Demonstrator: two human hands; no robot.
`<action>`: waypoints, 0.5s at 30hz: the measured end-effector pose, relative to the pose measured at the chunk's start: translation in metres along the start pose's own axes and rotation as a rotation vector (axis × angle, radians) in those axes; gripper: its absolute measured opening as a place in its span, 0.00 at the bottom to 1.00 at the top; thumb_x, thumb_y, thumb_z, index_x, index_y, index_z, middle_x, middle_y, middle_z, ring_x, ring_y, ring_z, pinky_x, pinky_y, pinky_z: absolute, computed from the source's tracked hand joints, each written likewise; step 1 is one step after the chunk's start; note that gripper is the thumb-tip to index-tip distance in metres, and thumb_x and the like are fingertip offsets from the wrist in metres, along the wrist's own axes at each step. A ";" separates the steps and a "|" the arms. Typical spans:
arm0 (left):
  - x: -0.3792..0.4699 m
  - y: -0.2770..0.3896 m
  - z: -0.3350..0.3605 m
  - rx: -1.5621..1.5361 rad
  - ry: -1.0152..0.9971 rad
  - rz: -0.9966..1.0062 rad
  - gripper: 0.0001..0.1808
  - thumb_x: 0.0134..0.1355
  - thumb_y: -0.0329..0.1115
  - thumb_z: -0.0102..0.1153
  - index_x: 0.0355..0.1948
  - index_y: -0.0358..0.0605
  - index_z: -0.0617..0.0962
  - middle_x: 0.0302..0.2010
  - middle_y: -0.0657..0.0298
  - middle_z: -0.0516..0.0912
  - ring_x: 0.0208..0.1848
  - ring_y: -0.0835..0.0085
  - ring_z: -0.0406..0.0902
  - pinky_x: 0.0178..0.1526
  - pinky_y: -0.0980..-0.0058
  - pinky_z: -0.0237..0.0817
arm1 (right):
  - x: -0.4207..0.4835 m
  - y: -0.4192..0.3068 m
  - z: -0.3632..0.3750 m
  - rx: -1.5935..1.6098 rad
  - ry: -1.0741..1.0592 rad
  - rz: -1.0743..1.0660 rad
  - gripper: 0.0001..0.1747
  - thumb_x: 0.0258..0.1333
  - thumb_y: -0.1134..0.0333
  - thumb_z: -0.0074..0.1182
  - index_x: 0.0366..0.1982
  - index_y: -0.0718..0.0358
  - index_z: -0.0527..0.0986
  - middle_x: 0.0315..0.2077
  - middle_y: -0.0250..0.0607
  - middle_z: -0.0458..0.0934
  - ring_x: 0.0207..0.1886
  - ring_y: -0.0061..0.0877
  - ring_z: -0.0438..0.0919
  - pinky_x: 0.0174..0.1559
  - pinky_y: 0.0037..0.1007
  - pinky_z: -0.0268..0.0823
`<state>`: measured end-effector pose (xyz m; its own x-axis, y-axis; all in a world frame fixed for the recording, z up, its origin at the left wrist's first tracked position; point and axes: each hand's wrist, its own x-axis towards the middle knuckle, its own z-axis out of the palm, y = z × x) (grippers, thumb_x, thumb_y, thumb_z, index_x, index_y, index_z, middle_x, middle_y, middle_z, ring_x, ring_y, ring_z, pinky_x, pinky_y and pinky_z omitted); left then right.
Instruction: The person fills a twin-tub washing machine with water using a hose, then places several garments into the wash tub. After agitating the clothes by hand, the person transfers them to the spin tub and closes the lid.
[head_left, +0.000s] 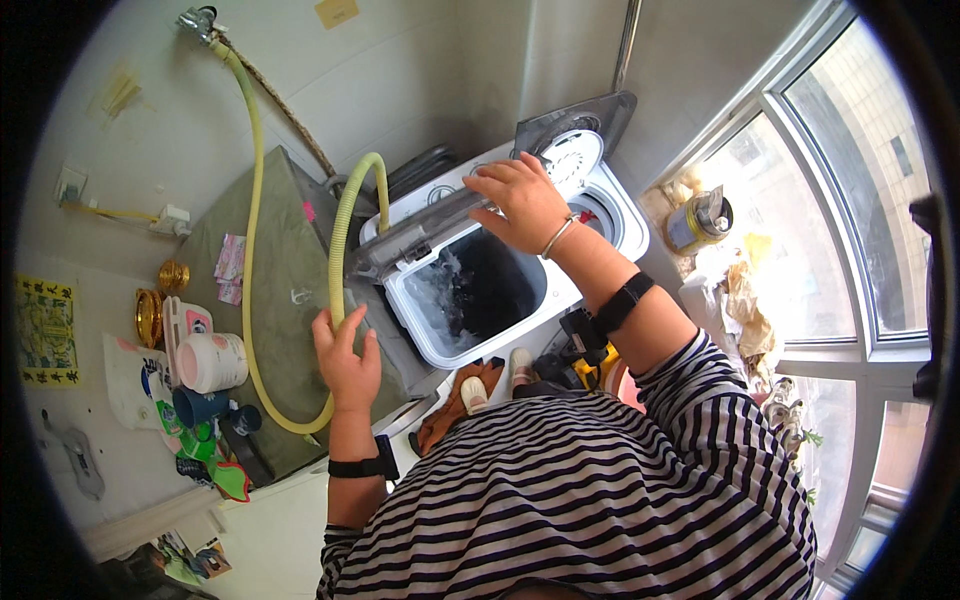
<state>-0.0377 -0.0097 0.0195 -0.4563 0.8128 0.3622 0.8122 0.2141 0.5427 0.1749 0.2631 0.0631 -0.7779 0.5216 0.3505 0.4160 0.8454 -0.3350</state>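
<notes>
A twin-tub washing machine (562, 292) stands before me, and water churns in its wash tub (487, 289). The tub's dark see-through lid (442, 225) is raised. My right hand (521, 206) is at the lid's right end with thumb and fingers spread; whether it touches the lid is unclear. A pale yellow ribbed hose (341, 247) loops down from a wall tap (199, 26) and up to the machine, its end behind the lid. My left hand (351, 367) overlaps the hose, fingers apart and not wrapped round it; contact cannot be judged.
Left of the machine is a grey-green counter (292, 352) with a white tub (214, 362), a dark blue cup (199, 407) and golden items (150, 316). The spin tub's white inner lid (577, 161) is up. A can (697, 223) and bags (739, 300) line the window side. Orange-brown cloth (450, 412) lies near my feet.
</notes>
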 end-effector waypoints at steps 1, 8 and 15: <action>-0.001 0.001 0.000 -0.007 -0.017 0.014 0.22 0.53 0.27 0.64 0.52 0.50 0.83 0.55 0.49 0.71 0.57 0.48 0.71 0.59 0.59 0.64 | 0.001 0.001 -0.002 -0.006 0.063 -0.019 0.25 0.57 0.62 0.62 0.57 0.56 0.76 0.55 0.46 0.78 0.62 0.41 0.72 0.69 0.50 0.54; -0.007 0.011 -0.008 0.040 -0.303 0.019 0.27 0.52 0.29 0.66 0.56 0.52 0.81 0.59 0.47 0.70 0.60 0.45 0.68 0.62 0.55 0.62 | -0.028 0.019 -0.030 0.143 0.256 0.058 0.20 0.56 0.66 0.63 0.52 0.61 0.79 0.47 0.50 0.82 0.47 0.46 0.81 0.50 0.39 0.73; -0.010 0.025 -0.020 0.012 -0.369 -0.020 0.27 0.53 0.29 0.67 0.57 0.51 0.80 0.60 0.45 0.69 0.61 0.44 0.68 0.62 0.55 0.62 | -0.113 0.071 -0.040 0.257 0.142 0.657 0.17 0.57 0.63 0.62 0.45 0.64 0.81 0.43 0.52 0.84 0.46 0.41 0.84 0.49 0.35 0.75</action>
<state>-0.0203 -0.0231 0.0443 -0.3117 0.9487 0.0525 0.8095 0.2362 0.5375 0.3107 0.2693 0.0343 -0.3289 0.9379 0.1099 0.6397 0.3069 -0.7047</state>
